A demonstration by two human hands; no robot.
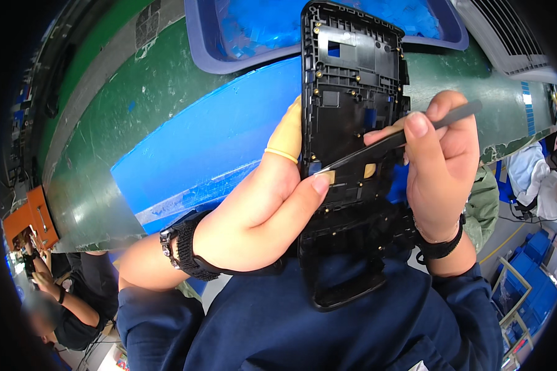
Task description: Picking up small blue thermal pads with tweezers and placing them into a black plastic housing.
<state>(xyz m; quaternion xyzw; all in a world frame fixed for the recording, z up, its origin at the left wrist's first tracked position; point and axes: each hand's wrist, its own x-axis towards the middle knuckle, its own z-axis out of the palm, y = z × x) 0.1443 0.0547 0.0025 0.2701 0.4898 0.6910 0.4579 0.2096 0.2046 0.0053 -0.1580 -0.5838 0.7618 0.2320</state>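
A long black plastic housing with ribs and small brass inserts stands tilted in front of me, its lower end close to my body. My left hand grips its left edge, the thumb pressed on the inner face and a yellow band around one finger. Pinched in my right hand is a pair of dark tweezers, slanting down left across the housing. Their tip meets a small yellowish piece beside my left thumb. Another tan patch lies on the housing to the right.
Behind the housing stands a blue bin holding many small blue pieces. A blue sheet covers part of the green table. A grey vented unit is at the far right. Another person sits at the lower left.
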